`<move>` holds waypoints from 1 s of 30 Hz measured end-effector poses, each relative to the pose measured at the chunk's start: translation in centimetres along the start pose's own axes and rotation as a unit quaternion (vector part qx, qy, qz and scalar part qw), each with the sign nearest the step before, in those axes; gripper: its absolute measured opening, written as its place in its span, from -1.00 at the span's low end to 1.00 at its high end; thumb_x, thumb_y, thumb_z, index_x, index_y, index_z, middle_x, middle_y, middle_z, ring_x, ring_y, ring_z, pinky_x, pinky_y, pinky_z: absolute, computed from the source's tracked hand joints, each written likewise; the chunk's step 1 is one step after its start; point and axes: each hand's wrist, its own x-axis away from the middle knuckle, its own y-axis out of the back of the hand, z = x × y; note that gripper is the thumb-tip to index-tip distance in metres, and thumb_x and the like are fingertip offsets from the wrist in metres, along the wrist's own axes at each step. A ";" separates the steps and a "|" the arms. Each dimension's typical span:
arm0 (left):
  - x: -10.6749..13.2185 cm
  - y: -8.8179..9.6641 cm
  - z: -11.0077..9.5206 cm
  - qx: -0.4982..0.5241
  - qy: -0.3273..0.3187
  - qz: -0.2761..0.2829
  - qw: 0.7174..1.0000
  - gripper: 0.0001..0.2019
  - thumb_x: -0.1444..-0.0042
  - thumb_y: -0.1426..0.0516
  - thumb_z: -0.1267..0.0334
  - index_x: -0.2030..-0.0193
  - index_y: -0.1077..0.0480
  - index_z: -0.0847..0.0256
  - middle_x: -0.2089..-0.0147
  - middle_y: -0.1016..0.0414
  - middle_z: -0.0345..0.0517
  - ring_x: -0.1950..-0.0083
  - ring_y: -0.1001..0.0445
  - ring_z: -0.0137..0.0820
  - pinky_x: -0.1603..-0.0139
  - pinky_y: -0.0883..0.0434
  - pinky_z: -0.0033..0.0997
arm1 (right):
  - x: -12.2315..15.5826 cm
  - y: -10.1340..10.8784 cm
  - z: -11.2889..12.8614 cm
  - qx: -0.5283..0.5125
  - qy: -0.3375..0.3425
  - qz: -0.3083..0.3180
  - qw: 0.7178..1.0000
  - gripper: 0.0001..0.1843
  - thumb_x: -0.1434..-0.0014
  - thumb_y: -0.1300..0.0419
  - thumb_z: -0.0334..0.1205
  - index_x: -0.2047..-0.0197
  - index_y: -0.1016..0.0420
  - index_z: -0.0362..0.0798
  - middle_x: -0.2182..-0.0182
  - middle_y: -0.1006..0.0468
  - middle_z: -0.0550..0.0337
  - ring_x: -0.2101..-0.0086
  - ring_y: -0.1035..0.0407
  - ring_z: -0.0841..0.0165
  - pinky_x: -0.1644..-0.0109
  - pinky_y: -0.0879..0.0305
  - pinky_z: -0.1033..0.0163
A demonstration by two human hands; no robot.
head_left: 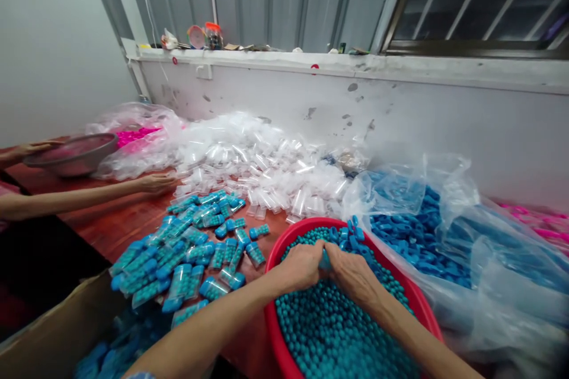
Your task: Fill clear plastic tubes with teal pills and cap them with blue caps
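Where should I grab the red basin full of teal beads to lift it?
Probably by the red basin's rolled rim at opposite sides, from above; the far-left arc is bare. The left hand and right hand are over the teal beads, and blue caps lie at the back.

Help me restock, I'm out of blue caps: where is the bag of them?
In the head view, the clear bag of blue caps lies open on the right, just behind the red basin of teal beads, against the white wall.
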 end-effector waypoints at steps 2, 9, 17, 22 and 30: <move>0.6 -0.3 -0.2 -0.022 -0.026 0.019 0.999 -0.39 0.12 -0.12 0.29 -0.13 -0.06 0.22 0.11 -0.43 0.10 0.07 -0.38 -0.05 0.12 -0.30 -0.17 | 0.9 0.3 0.5 -0.006 0.012 0.030 0.999 -0.77 -0.05 0.02 -0.47 0.18 -0.24 -0.13 0.42 -0.46 0.14 0.52 -0.38 0.33 0.57 -0.06 0.30; 0.6 1.2 -0.8 -0.100 -0.042 0.040 0.993 -0.51 0.10 -0.11 0.26 -0.04 -0.18 0.17 0.18 -0.48 -0.04 0.16 -0.44 -0.17 0.24 -0.33 -0.36 | 2.5 3.8 -0.1 0.029 -0.065 0.074 0.995 -0.82 -0.10 0.03 -0.47 0.31 -0.33 -0.06 0.44 -0.49 0.16 0.45 -0.42 0.30 0.49 -0.08 0.30; 0.0 3.1 -1.8 -0.100 -0.017 -0.082 0.991 -0.48 -0.02 -0.04 0.17 -0.15 -0.07 0.21 -0.17 -0.19 0.09 -0.19 -0.14 -0.14 -0.08 -0.15 -0.20 | 4.5 5.1 -0.9 -0.026 -0.160 0.090 0.983 -0.82 -0.10 -0.09 -0.30 0.17 -0.28 -0.07 0.28 -0.45 0.08 0.34 -0.41 0.24 0.44 -0.18 0.31; 1.8 0.0 -3.4 -0.023 -0.075 0.069 0.994 -0.79 -0.02 0.01 0.24 0.20 -0.32 0.19 0.22 -0.48 -0.07 0.19 -0.43 -0.28 0.25 -0.30 -0.42 | 5.2 4.5 2.9 -0.178 -0.113 0.119 0.970 -0.74 -0.09 -0.06 -0.36 0.11 -0.22 -0.12 0.26 -0.46 0.08 0.25 -0.40 0.26 0.31 -0.26 0.28; 3.8 -1.4 0.3 0.048 0.085 0.085 0.992 -0.89 0.27 -0.07 0.41 0.59 -0.19 0.16 0.51 -0.35 -0.10 0.23 -0.40 -0.09 0.19 -0.25 -0.19 | 7.4 3.4 0.8 -0.105 -0.210 0.211 0.949 -0.72 -0.10 -0.04 -0.38 0.08 -0.26 -0.15 0.21 -0.43 -0.11 0.26 -0.41 0.11 0.29 -0.28 0.14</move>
